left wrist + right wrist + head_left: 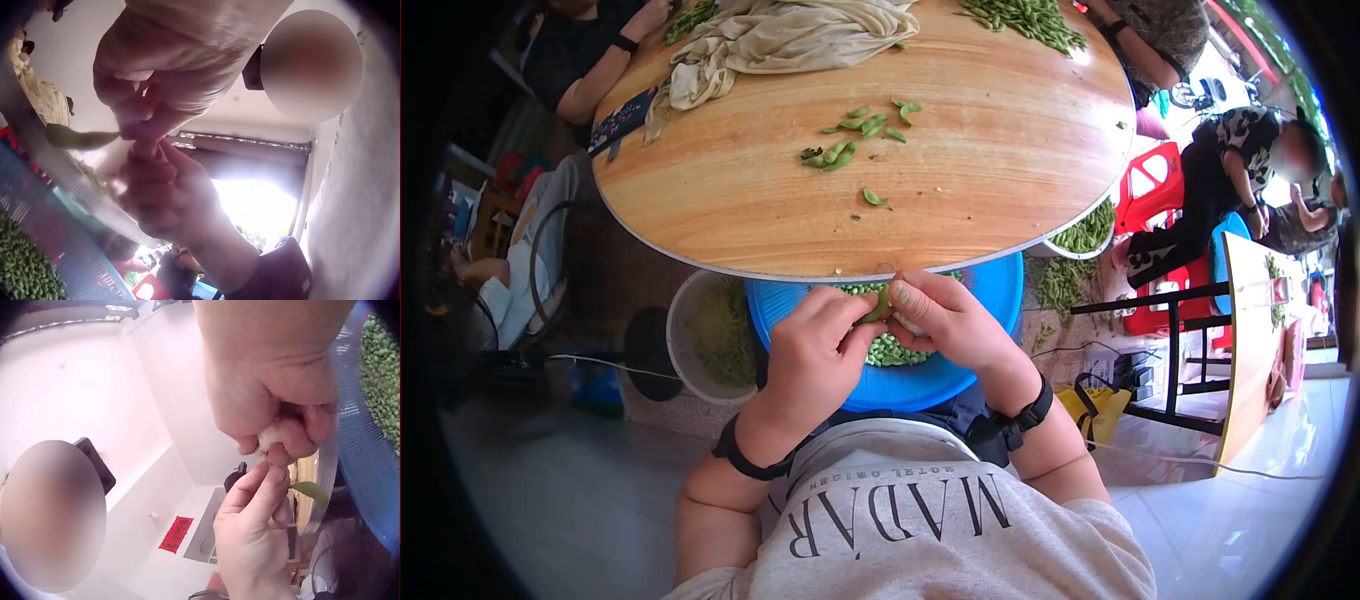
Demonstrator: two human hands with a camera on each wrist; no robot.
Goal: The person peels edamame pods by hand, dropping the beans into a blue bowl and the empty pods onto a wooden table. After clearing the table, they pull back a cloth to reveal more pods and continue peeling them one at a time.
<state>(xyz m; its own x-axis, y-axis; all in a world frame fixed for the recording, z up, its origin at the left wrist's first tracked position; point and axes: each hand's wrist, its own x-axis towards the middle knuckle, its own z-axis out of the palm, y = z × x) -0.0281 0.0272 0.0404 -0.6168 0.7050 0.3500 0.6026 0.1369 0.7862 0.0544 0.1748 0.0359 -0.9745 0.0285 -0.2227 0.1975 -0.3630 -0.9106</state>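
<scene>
In the head view, my left hand point(815, 340) and right hand point(945, 315) meet just past the table's near edge. My left thumb and fingers pinch a green soybean pod point(880, 303), which sticks out from the fingertips in the left wrist view. The right fingers are curled, with the thumb against the pod's end; a small whitish piece point(269, 435) shows among them in the right wrist view. Below both hands sits a blue plastic basket point(1004, 305) holding shelled green beans point(892, 352), partly hidden by the hands.
Loose pods point(865, 125) lie on the round wooden table point(730, 210), beyond them a cream cloth point(800, 40) and a pod heap point(1030, 22). A pale bucket point(683, 345) stands left of the basket. Pods fill a basin point(1085, 235) at right. Other people sit around.
</scene>
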